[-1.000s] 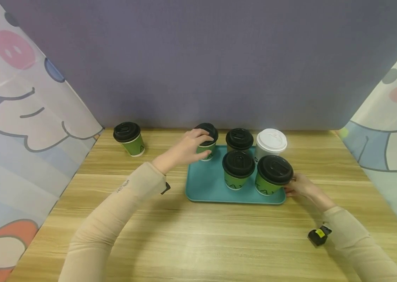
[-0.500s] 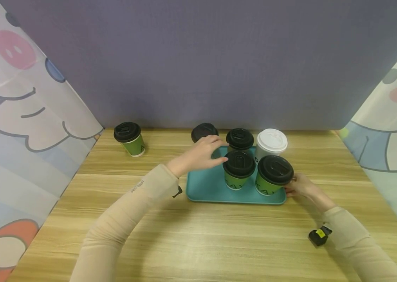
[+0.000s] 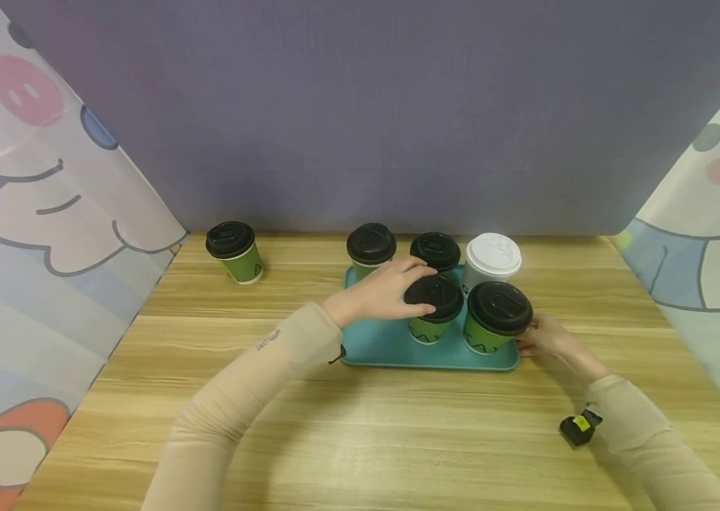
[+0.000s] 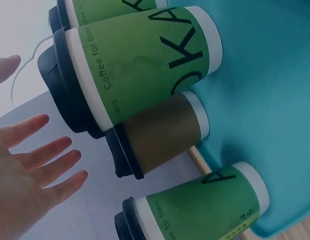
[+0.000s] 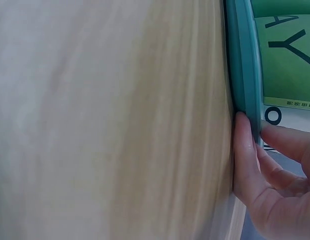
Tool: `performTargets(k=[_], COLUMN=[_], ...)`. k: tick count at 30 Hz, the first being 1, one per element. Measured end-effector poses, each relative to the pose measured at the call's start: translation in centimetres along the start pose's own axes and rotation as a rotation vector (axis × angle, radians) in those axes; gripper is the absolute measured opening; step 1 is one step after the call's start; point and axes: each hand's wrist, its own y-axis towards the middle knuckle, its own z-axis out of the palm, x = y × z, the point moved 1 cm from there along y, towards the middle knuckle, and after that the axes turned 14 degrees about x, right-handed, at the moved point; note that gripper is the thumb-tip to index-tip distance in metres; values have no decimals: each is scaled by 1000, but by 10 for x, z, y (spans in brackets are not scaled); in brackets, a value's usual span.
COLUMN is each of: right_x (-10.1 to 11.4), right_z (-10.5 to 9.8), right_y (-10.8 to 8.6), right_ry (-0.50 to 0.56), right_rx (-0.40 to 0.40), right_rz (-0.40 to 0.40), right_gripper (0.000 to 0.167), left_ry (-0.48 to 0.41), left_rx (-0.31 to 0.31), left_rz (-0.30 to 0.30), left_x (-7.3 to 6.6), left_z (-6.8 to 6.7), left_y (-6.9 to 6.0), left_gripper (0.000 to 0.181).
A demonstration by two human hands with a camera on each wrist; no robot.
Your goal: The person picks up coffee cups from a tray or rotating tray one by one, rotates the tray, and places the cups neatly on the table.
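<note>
Bare and spread, the person's left grip (image 3: 382, 292) is hovering beside a green paper cup with a black plastic lid (image 3: 433, 328), thumb and fingers standing apart; the left wrist view is showing the fingertips clear of the lid. That cup is standing upright in the front middle of a teal rectangular tray (image 3: 375, 344). At the tray's near right corner, the right grip (image 3: 552, 339) is pinching the low rim between thumb and fingers. Close to it, a second green paper cup with a black lid (image 3: 495, 319) is standing on the tray.

Behind these two, a brown paper cup with a black lid (image 3: 434, 250) and a white paper cup with a white lid (image 3: 493, 257) are standing side by side, while a third green paper cup (image 3: 371, 247), also black-lidded, is occupying the far left corner. Well apart to the left, a fourth green paper cup (image 3: 235, 252) is standing upright on the wood-grain table (image 3: 360, 440). Beige sleeves (image 3: 238, 397) are covering both arms, and a grey-purple panel (image 3: 385, 113) is rising behind the table.
</note>
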Motion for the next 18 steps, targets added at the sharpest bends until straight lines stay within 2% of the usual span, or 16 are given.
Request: performTargets(k=[4,18], right_x=[0,-1], right_z=[0,-1], right_y=[0,1], right_ry=[-7,-7], right_rx=[1,3], right_rz=[2,1], right_gripper=[50,50], left_ry=[-21,-8], left_rx=[30,126], left_rz=[2,-19], left_x=[-3,-13], left_z=[2,9], left_y=[3,16], left_gripper=[66,85])
